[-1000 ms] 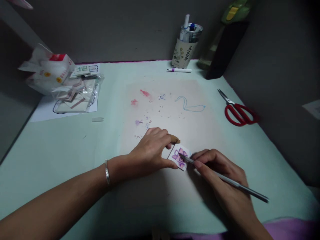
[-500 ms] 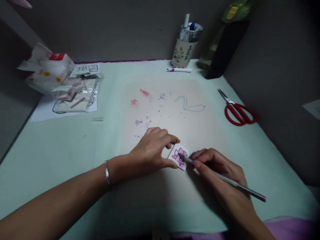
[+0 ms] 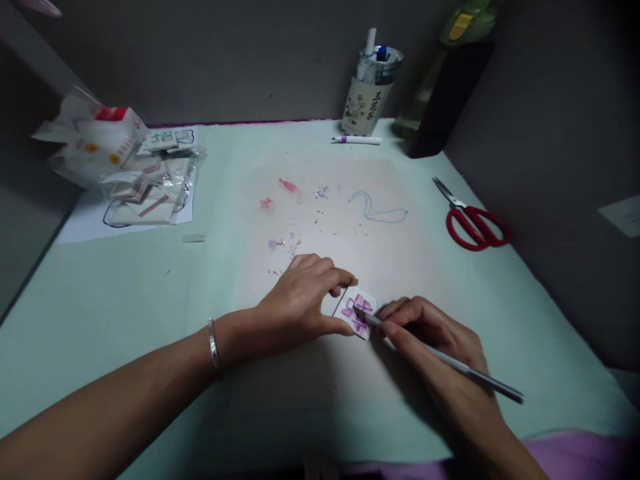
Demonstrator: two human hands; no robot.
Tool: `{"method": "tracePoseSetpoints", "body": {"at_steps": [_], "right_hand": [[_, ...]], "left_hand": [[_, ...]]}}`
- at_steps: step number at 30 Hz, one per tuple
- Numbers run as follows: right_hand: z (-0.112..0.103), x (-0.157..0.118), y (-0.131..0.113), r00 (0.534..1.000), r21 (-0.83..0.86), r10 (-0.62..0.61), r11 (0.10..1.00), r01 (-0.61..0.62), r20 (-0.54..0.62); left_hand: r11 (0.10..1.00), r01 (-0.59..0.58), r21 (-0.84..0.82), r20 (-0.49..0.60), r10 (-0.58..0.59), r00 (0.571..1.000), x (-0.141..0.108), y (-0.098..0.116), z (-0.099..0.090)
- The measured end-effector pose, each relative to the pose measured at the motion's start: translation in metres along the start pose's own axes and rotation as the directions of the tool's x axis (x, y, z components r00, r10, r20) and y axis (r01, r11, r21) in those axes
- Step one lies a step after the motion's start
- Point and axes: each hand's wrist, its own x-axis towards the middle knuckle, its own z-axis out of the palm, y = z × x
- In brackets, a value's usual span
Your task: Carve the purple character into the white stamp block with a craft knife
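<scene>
Two hands meet near the bench's [image 3: 125, 293] near edge: left hand [image 3: 300, 303] pins the small paper piece [image 3: 356, 313]; right hand [image 3: 433, 333] grips the craft knife [image 3: 445, 360], tip on it, handle trailing rightward.

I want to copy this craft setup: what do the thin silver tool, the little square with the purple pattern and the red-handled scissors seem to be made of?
The thin silver tool in the right hand looks like brushed metal: slim, grey, dully shiny. The little square with the purple pattern, pinned by the left hand, seems white paper or thin card, flat and matte. The red-handled scissors show glossy, probably plastic loops and steel-like blades.
</scene>
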Motion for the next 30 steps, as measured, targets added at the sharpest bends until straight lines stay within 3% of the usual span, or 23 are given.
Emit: {"method": "tracePoseSetpoints", "body": {"at_steps": [5, 9, 13, 21, 24, 26, 28, 30], "right_hand": [[0.002, 0.0, -0.003, 0.999, -0.034, 0.02, 0.999, -0.021, -0.025], [0.003, -0.001, 0.0, 0.993, -0.018, 0.056, 0.998, -0.058, -0.1], [0.002, -0.004, 0.006, 0.997, 0.016, 0.013, 1.0, -0.011, -0.081], [0.01, -0.011, -0.002, 0.997, -0.04, 0.045, 0.998, -0.048, -0.068], [0.013, -0.013, -0.005, 0.998, -0.14, -0.054, 0.989, 0.049, -0.038], [0.018, -0.016, -0.003, 0.978, -0.235, -0.209, 0.951, 0.199, -0.017], [0.025, -0.019, 0.001, 0.912, -0.346, -0.41, 0.855, 0.386, 0.002], [0.032, -0.023, 0.008, 0.813, -0.452, -0.581, 0.717, 0.531, 0.034]], "left_hand": [[1.0, -0.028, 0.003, -0.009, 0.028, 1.0, -0.001, -0.003, -0.001], [0.998, -0.067, -0.01, 0.065, 0.067, 0.996, -0.002, -0.003, -0.01], [0.996, -0.089, -0.009, 0.123, 0.089, 0.988, -0.001, -0.001, -0.018], [0.996, -0.087, -0.022, 0.093, 0.089, 0.992, -0.001, -0.003, -0.014], [0.994, -0.103, -0.024, 0.076, 0.104, 0.992, -0.001, -0.004, -0.013], [0.995, -0.099, -0.024, 0.06, 0.1, 0.993, -0.001, -0.003, -0.011], [0.996, -0.087, -0.016, 0.029, 0.087, 0.996, -0.002, -0.002, -0.008], [0.997, -0.071, 0.0, -0.007, 0.071, 0.997, -0.002, -0.001, -0.006]]}}
